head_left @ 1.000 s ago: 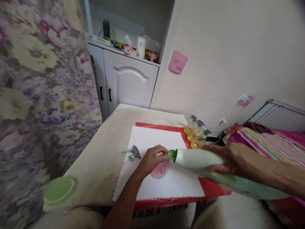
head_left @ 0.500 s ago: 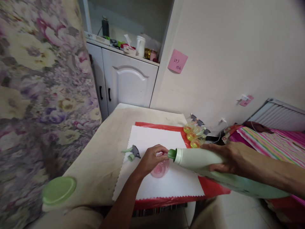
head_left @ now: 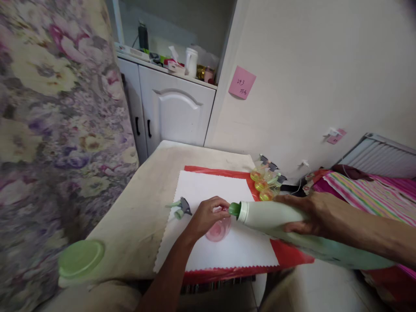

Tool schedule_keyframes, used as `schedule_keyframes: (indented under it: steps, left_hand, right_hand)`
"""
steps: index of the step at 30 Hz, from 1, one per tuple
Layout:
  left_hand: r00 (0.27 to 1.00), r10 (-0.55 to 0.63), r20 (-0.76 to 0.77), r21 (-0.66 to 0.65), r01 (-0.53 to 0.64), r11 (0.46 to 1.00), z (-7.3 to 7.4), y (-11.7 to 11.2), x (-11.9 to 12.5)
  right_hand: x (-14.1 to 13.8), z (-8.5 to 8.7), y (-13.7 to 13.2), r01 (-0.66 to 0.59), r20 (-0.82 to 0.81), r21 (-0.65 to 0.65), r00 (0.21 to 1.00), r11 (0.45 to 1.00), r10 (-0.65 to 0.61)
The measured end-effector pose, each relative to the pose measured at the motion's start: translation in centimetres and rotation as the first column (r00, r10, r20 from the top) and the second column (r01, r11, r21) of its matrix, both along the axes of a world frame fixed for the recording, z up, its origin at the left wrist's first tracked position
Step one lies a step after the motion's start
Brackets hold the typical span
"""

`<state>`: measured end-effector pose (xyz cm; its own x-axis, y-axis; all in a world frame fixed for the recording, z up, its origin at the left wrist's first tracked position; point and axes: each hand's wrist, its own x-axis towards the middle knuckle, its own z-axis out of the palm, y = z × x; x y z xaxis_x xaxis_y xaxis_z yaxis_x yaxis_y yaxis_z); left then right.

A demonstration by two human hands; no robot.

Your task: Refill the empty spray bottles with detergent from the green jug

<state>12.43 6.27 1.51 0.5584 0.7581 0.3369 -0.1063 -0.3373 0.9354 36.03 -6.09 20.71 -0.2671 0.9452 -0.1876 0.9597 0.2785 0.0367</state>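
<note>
My left hand (head_left: 211, 214) is closed around the neck of a clear pinkish spray bottle (head_left: 217, 232) standing on a white sheet (head_left: 217, 186). From the right, my right hand (head_left: 312, 216) grips a large pale green bottle (head_left: 269, 215), tilted almost flat. Its green spout (head_left: 234, 209) meets the mouth of the small bottle at my left fingertips. Whether liquid flows cannot be made out. Left of my left hand lies a spray trigger head (head_left: 181, 208), dark grey and light green, detached.
Several spray bottles with yellow liquid (head_left: 261, 185) stand at the table's back right corner. A green round lid (head_left: 81, 258) rests near the front left edge. Red plastic (head_left: 289, 255) lies under the sheet. A floral curtain (head_left: 65, 130) hangs at left; a bed (head_left: 367, 190) is at right.
</note>
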Motion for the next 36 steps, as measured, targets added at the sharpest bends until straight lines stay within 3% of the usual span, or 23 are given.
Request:
schedule_keyframes:
  steps: [14, 36]
  left_hand:
    - [1.0, 0.008, -0.012, 0.009, -0.008, 1.0, 0.04, 0.0, -0.02]
    - [1.0, 0.006, -0.002, 0.016, -0.006, 1.0, -0.19, 0.17, 0.06]
  right_hand:
    - [-0.56, 0.5, -0.2, 0.055, 0.015, -0.025, 0.998, 0.998, -0.054]
    - [-0.28, 0.23, -0.01, 0.036, 0.047, -0.016, 0.998, 0.999, -0.035]
